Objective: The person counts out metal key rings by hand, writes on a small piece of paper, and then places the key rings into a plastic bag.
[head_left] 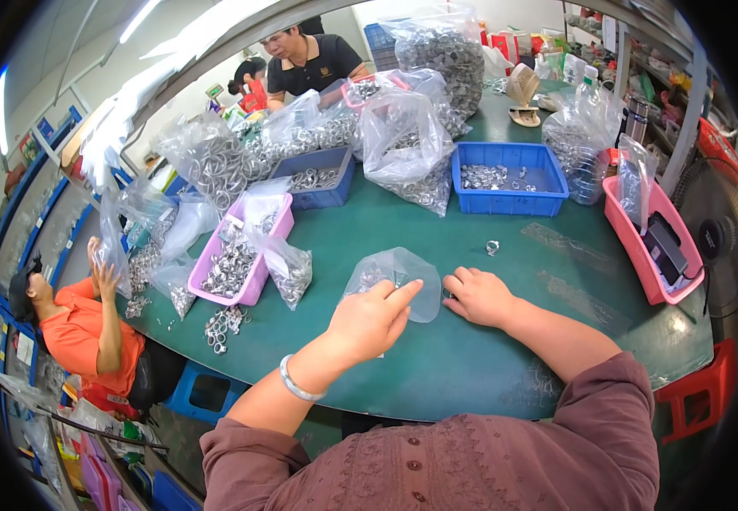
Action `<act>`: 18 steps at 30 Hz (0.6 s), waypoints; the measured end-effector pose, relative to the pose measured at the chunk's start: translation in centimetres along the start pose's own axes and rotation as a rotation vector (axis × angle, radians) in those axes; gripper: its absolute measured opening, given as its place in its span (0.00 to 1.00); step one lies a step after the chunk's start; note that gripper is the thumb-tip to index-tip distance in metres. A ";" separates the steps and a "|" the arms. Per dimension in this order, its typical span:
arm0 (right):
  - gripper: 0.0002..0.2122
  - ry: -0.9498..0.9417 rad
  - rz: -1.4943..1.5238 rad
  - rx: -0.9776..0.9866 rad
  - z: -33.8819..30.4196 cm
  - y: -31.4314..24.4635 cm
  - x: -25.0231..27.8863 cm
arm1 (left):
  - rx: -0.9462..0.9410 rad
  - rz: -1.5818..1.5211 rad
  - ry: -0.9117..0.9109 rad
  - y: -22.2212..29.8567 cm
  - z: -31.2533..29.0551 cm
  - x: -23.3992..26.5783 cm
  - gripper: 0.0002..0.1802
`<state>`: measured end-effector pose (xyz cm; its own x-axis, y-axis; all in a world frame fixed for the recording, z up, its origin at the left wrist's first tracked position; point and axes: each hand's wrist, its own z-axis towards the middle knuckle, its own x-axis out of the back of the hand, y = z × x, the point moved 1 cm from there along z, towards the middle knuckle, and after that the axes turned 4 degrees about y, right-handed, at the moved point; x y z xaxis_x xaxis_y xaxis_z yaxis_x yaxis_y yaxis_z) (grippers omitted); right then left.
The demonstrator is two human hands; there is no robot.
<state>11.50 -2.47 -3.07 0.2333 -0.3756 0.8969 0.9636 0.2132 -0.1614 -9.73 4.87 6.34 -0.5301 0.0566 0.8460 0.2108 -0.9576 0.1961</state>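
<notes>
A clear plastic bag (421, 294) with a few small metal parts in it lies on the green table. My left hand (367, 322) is closed at its near left side, the index finger reaching across the plastic. Just right of the bag, my right hand (481, 296) rests on the table with bent fingers. By its fingertips a small metal ring (447, 294) shows, mostly hidden, and the fingers seem closed on it. Another metal ring (492, 248), which looks like a hose clamp, lies alone beyond my right hand.
A pink basket (254, 292) of metal rings stands at left, with loose rings (220, 328) beside it. Blue bins (510, 203) and bulging bags of rings (407, 153) line the back. A pink basket (646, 255) holds a dark device at right. Two people (88, 336) (314, 64) work nearby.
</notes>
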 end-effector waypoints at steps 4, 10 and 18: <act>0.12 -0.002 0.015 -0.026 0.0 0.1 0.0 | -0.032 0.010 0.001 -0.2 -0.2 -0.1 0.15; 0.13 0.001 0.128 -0.183 0.3 0.8 0.2 | -0.053 0.020 -0.020 0.0 -0.3 0.4 0.11; 0.13 0.131 0.568 -0.546 1.1 2.5 1.1 | -0.048 0.044 -0.070 0.2 -0.4 0.5 0.12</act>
<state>13.99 -1.36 -1.98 0.6888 -0.4520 0.5668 0.6124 -0.0556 -0.7886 -10.28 4.56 6.58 -0.4620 0.0326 0.8863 0.1919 -0.9720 0.1358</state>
